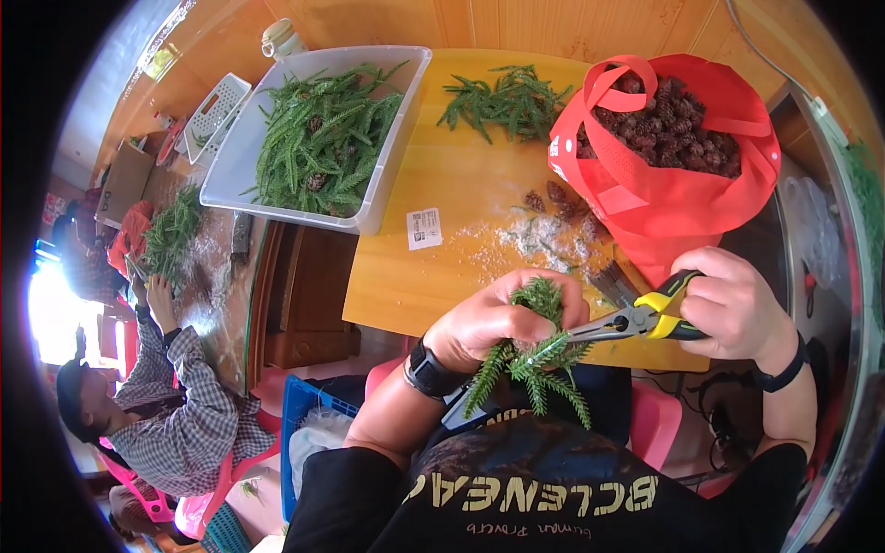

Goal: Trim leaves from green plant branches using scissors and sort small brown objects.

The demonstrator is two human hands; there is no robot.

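Note:
My left hand is closed round a green artificial pine sprig, whose needled tips spread out below and above my fingers. In my right hand is a pair of long-nose pliers with yellow and black handles. The pliers' jaws point left and reach the sprig right beside my left fingers. Whether the jaws grip a wire or stem there is too small to tell. Just beyond my hands, white flakes and a few loose pine cones lie on the yellow table.
A clear plastic bin full of green sprigs stands at the left. More sprigs lie at the back. A red bag of pine cones sits at the right. A label lies mid-table. Another person works at a table on the far left.

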